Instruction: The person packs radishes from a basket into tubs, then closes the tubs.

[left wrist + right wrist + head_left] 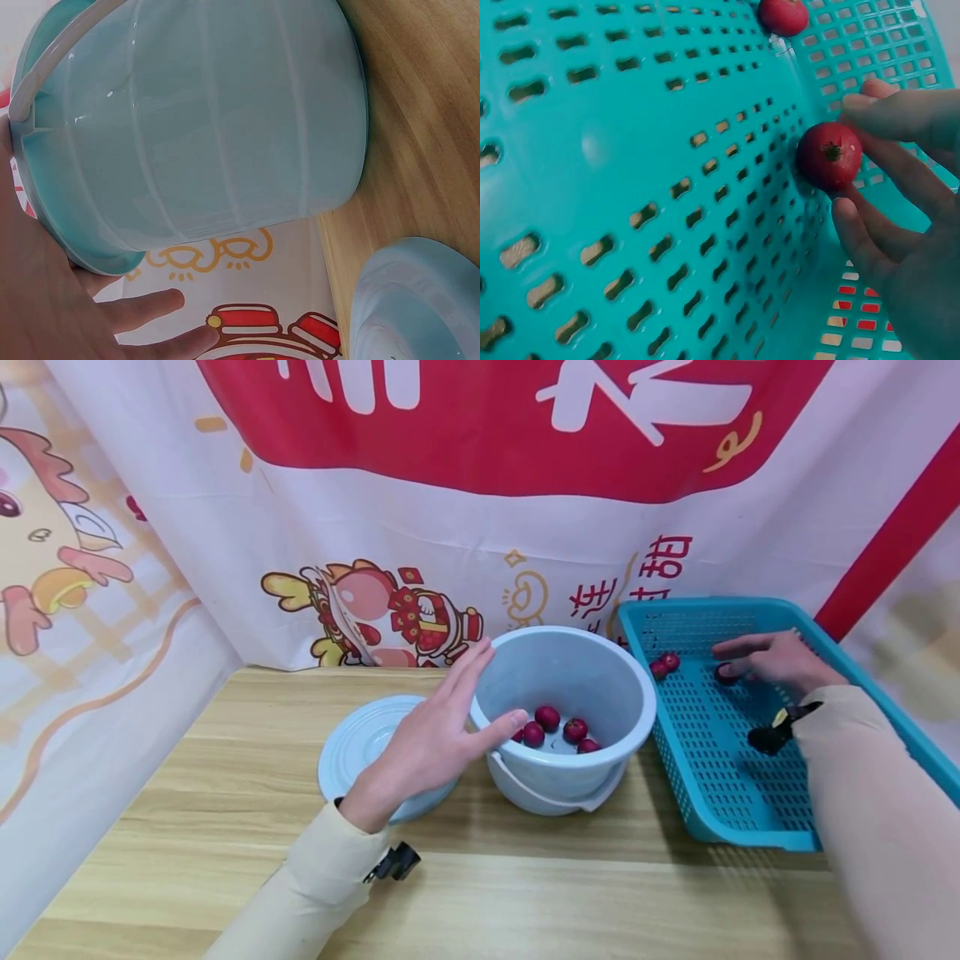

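My left hand (438, 735) lies along the left rim of a light blue bucket (558, 785), its fingers straight and its thumb over the near rim. In the left wrist view the fingers reach past the bucket's rim. Several small round red fruits lie on the bucket's floor, one of them a dark red fruit (547, 718). Inside the teal basket (705, 822), my right hand (787, 662) has its thumb and fingers around a red fruit (829, 155) with a small green tuft, close over the holed floor. Two more red fruits (665, 665) sit by the basket's left wall.
A round light blue lid (348, 747) lies on the wooden table (202, 793) left of the bucket, partly behind my left forearm. The bucket's handle (551, 797) hangs down in front. A printed cloth (450, 527) backs the table. The basket stands close to the bucket's right side.
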Demonstrator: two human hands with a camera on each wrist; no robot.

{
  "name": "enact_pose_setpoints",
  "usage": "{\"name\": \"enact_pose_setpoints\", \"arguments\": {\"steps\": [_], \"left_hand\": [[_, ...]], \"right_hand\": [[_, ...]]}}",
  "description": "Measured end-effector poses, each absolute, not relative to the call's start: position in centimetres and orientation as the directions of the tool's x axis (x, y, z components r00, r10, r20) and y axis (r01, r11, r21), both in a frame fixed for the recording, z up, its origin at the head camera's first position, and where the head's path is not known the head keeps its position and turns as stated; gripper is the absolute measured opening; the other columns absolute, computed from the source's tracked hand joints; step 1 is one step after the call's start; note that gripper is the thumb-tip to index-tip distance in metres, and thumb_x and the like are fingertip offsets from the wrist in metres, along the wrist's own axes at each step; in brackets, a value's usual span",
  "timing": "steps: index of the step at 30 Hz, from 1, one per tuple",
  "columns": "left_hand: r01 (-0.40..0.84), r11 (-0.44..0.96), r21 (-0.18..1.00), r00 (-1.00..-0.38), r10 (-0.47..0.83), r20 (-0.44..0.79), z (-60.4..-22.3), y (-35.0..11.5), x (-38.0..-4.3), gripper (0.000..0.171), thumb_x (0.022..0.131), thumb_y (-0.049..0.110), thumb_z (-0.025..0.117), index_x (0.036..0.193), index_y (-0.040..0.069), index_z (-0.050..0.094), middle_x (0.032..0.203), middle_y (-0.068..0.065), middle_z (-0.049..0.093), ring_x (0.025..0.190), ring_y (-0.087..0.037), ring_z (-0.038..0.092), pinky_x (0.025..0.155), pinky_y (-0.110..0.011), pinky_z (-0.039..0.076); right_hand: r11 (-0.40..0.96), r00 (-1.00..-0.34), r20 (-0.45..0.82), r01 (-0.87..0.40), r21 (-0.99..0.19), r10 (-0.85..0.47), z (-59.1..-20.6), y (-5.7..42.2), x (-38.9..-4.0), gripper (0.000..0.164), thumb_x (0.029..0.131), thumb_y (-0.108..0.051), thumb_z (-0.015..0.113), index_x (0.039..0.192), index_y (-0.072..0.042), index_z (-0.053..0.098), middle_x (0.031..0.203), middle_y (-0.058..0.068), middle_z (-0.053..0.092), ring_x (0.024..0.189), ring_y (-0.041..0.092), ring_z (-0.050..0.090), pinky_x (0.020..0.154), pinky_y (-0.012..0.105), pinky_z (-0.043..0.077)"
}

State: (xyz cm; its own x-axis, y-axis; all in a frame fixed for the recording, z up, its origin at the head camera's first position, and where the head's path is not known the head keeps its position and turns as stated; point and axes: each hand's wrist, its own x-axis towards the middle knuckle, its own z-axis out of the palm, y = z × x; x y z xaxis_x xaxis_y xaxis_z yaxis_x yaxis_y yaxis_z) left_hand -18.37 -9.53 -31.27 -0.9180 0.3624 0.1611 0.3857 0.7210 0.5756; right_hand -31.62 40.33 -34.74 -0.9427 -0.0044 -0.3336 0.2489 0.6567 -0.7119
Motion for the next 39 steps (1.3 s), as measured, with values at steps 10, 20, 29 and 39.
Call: {"name": "enact_pose_setpoints", "arguments": {"steps": [10,20,29,39], "left_hand": [[0.379,0.721,0.580,-0.920,0.360,0.154,-31.3,-9.6,-18.4,0.095,0.095,0.081,0.047,0.171,0.037,0.011,0.178,0.022,0.002,0.162,-0.028,0.033,0.115,-0.071,0.044],[0.381,0.714,0.587,-0.919,0.364,0.153,-31.3,-9.6,-18.4,0.095,0.095,0.081,0.047,0.171,0.037,0.011,0.178,0.024,0.001,0.162,-0.027,0.032,0.116,-0.071,0.043],[0.376,0.715,0.590,-0.921,0.359,0.152,-31.4,-9.6,-18.3,0.096,0.094,0.082,0.047,0.171,0.037,0.012,0.177,0.026,0.001,0.162,-0.027,0.032,0.116,-0.071,0.042],[0.378,0.713,0.590,-0.920,0.359,0.155,-31.3,-9.6,-18.4,0.096,0.094,0.081,0.048,0.171,0.038,0.012,0.177,0.025,0.001,0.162,-0.027,0.032,0.117,-0.071,0.042]], "right_hand": [[0.749,-0.937,-0.349,0.220,-0.624,-0.015,-35.3,40.4,-31.9,0.070,0.102,-0.031,0.072,0.160,-0.004,0.045,0.160,0.036,0.040,0.145,0.062,0.026,0.106,0.080,0.039],[0.813,-0.941,-0.337,0.176,-0.556,-0.027,-35.1,40.2,-31.9,0.071,0.101,-0.036,0.073,0.156,0.001,0.048,0.156,0.039,0.039,0.137,0.062,0.031,0.101,0.076,0.044],[0.787,-0.950,-0.309,0.159,-0.596,-0.042,-34.3,39.2,-31.4,0.075,0.100,-0.038,0.074,0.159,-0.001,0.045,0.160,0.035,0.039,0.142,0.060,0.029,0.101,0.075,0.048],[0.711,-0.985,-0.173,0.109,-0.695,-0.019,-32.8,37.9,-31.2,0.076,0.096,-0.044,0.078,0.157,-0.010,0.049,0.157,0.025,0.048,0.142,0.047,0.041,0.095,0.053,0.062]]}}
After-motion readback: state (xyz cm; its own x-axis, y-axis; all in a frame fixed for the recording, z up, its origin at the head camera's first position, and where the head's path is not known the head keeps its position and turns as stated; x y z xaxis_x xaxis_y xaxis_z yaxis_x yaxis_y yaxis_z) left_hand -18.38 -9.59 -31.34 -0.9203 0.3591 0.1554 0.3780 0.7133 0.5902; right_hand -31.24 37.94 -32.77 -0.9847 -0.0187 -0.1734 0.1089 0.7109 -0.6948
